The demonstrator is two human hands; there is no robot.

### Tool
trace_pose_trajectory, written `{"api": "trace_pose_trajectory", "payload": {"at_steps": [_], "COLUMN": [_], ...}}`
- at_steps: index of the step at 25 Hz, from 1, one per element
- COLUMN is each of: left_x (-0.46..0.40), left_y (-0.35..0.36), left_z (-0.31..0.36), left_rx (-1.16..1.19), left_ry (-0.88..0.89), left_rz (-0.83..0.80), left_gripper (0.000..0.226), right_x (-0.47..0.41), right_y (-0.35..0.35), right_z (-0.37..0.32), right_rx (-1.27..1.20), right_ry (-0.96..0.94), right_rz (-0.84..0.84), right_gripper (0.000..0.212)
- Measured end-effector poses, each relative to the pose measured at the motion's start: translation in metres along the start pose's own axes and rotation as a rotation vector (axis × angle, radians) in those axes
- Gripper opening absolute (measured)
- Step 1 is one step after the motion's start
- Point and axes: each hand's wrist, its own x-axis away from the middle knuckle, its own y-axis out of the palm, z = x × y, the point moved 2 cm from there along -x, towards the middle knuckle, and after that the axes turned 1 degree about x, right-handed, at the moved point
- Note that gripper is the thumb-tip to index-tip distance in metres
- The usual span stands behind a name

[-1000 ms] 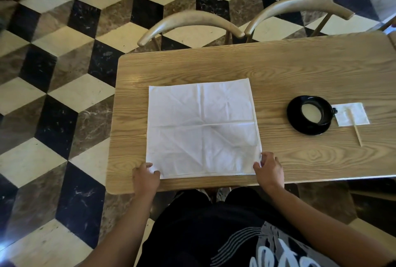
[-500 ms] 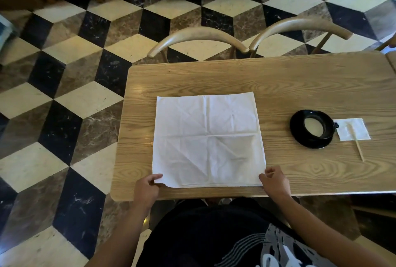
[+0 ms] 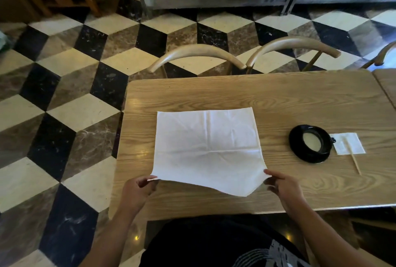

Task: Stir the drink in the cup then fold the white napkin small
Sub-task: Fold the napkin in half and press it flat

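Note:
A large white napkin (image 3: 206,144) lies spread on the wooden table (image 3: 278,99), its near edge raised off the surface. My left hand (image 3: 137,191) pinches the near left corner. My right hand (image 3: 280,185) pinches the near right corner, and the edge sags between them. To the right stands a black cup on a black saucer (image 3: 309,146) with a pale drink inside. Beside it a wooden stirrer (image 3: 353,159) lies across a small white paper square (image 3: 348,143).
Two curved wooden chair backs (image 3: 197,54) stand at the table's far side. A second table's edge (image 3: 385,82) adjoins at the right. Checkered marble floor (image 3: 64,105) lies to the left; metal furniture stands at the back.
Both hands have lifted the napkin's near corners off the table; earlier they lay at the flat edge. The view has tilted up, showing more floor.

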Motion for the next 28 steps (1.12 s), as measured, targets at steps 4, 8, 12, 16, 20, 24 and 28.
{"api": "trace_pose_trajectory", "payload": {"at_steps": [4,8,12,16,20,24,28], "left_x": [-0.012,-0.022,-0.034,-0.058,-0.079,-0.114,-0.146], "left_y": [-0.009,-0.016,-0.022,-0.023,-0.016,-0.008,0.007], "left_z": [0.012,0.022,0.035,0.043,0.059,0.068,0.084], "left_rx": [-0.073,-0.001,0.04,0.048,0.075,0.093,0.058], "left_ry": [0.072,0.112,0.132,0.136,0.127,0.073,0.079], "left_rz": [-0.012,0.0,-0.025,0.021,0.076,0.119,0.192], "left_gripper": [0.012,0.006,0.007,0.009,0.011,0.015,0.019], "right_x": [0.007,0.013,0.008,-0.01,-0.037,-0.067,-0.098], "right_y": [0.0,-0.003,-0.005,0.001,0.018,0.032,0.043], "right_z": [-0.013,-0.031,-0.047,-0.07,-0.1,-0.126,-0.143], "right_rx": [0.045,0.009,-0.007,0.052,0.019,0.104,0.181], "right_ry": [-0.112,-0.179,-0.228,-0.275,-0.268,-0.291,-0.263], "right_rz": [-0.016,0.033,0.069,0.091,0.055,0.079,0.119], "right_gripper": [0.036,0.013,0.018,0.012,0.017,0.019,0.014]}}
